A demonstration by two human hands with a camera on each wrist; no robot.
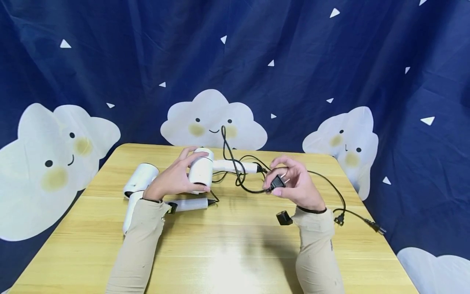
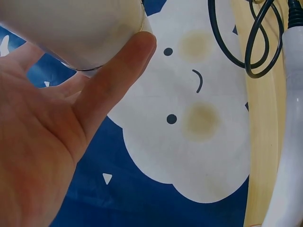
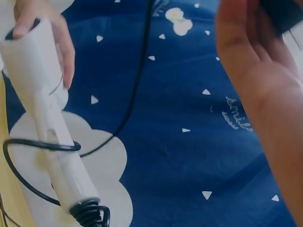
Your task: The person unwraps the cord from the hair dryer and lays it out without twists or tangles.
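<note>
A white hair dryer point(image 1: 201, 169) is in my left hand point(image 1: 176, 175), which grips its barrel with the thumb low and the fingers over the top. Its handle point(image 3: 66, 165) points right in the head view, and black cord point(image 3: 42, 144) loops around that handle in the right wrist view. My right hand point(image 1: 295, 183) pinches a black two-prong plug point(image 1: 278, 183) between thumb and fingers, prongs facing right. From this plug the cord point(image 1: 253, 191) runs left toward the dryer and rises in a narrow loop.
More white hair dryers lie at the left of the wooden table point(image 1: 227, 245): one barrel point(image 1: 141, 179) is behind my left forearm, one handle point(image 1: 192, 204) in front of my hand. Toward the right edge lie another plug point(image 1: 339, 219) and a further plug point(image 1: 378, 228) on black cords.
</note>
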